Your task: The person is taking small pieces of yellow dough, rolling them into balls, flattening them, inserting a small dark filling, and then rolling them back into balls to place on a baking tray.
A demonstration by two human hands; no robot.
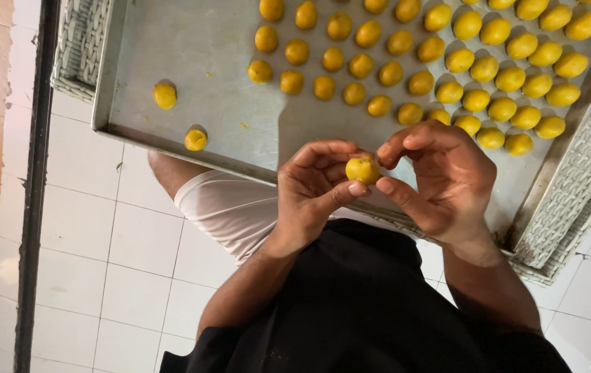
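Fingers (323,155) of the left hand (313,190) curl in around a small yellow dough ball (362,169), the thumb pressing it from below while the forefinger arches over the top. The right hand (440,176) meets it from the other side — thumb tip against the ball's lower right edge, forefinger bent just above it, the remaining fingers loosely curled and not touching. So the ball is pinched between both hands, held in the air just in front of the near edge of the metal baking tray (192,62), probably so it can be turned and shaped from all sides.

On the tray, toward its far right part, many like yellow balls (475,69) sit in slanted rows, close together but not touching — spacing that keeps each one separate. Two stray balls lie well apart from the rows: one (165,95) at the tray's left side, another (195,139) right at its near rim. The tray rests on a white woven wicker stand (572,207), whose edge shows past the tray's right and left sides. Below the tray is a white tiled floor (102,262), along with the person's knee in white shorts (230,211).
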